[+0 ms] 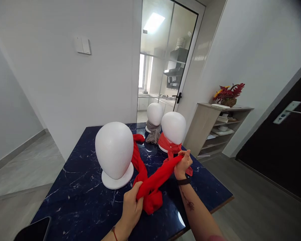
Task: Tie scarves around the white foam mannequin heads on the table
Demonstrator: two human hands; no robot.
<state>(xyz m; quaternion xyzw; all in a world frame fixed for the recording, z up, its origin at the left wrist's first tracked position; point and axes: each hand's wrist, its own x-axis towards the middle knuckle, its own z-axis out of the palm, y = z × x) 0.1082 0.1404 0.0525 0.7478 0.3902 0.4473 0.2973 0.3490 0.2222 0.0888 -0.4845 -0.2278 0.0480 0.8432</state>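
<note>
A red scarf (150, 182) stretches between my two hands above a dark blue marble table (82, 187). My left hand (131, 207) is closed on its lower bunched end. My right hand (182, 164) grips the upper end, fingers wrapped round the cloth. The scarf's far part trails behind a bare white foam head (114, 149) that stands on a round base at the left. A second white head (174, 128) wears a knotted red scarf (169, 147). A third head (155, 113) at the back wears a grey scarf (153, 134).
A dark phone (33, 230) lies at the table's near left corner. A wooden shelf (215, 129) with a flower basket (228, 93) stands at the right. A glass door (165, 63) opens to a kitchen behind, and a dark door (283, 144) is at far right.
</note>
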